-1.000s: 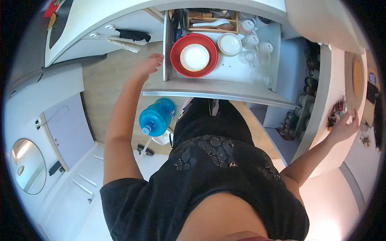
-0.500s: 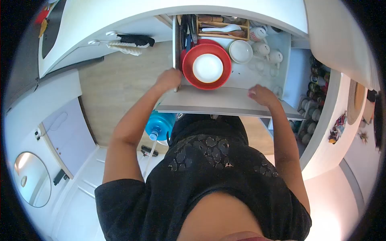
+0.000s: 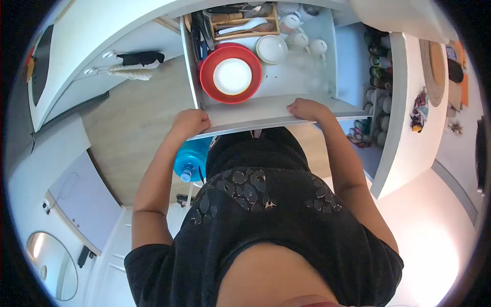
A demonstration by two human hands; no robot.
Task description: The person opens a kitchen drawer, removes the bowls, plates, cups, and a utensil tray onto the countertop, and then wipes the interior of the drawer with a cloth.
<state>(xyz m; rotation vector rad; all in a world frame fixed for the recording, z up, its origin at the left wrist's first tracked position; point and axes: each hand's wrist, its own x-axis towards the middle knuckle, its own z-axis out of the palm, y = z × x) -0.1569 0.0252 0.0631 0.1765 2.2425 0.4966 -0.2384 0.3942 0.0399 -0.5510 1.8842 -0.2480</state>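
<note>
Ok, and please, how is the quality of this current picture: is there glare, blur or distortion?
In the head view, the lens bends the counter into an arc and darkens the corners; in the head view, the white surface at lower right is blown out by glare; also in the head view, left hand and right hand look fairly clear.

I couldn't see the fingertips of the left hand or the right hand, both curled at the drawer front, so their grip was unclear to me. The countertop hid the far end of the drawer, the drawer front partly covered the blue bottle, and the dark specks were too small to identify.
</note>
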